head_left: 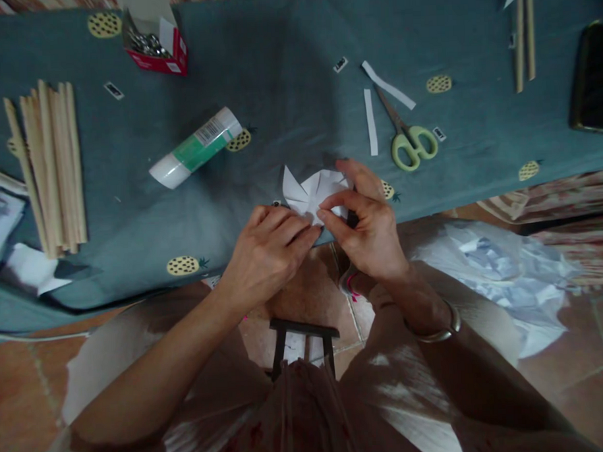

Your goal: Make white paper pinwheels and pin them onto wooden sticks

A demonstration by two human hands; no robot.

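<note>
A white paper pinwheel (313,191), with curled and pointed blades, is at the front edge of the table between both hands. My left hand (270,247) is closed on its lower left side, thumb and fingers together at the paper. With thumb and index finger, my right hand (368,220) pinches near the pinwheel's centre, while its other fingers curl round the right edge. Whether something small sits in that pinch is hidden. Green-handled scissors (408,143) lie to the right, beside two white paper strips (371,121). Left of the hands lies a glue stick (197,147) with a green label.
Wooden sticks (55,168) are bundled at the left, near folded white paper (33,268). An open red box (170,59) of small metal pieces stands at the back. Two more sticks (525,40) and a phone (593,77) lie far right. A plastic bag (501,265) holds paper scraps below.
</note>
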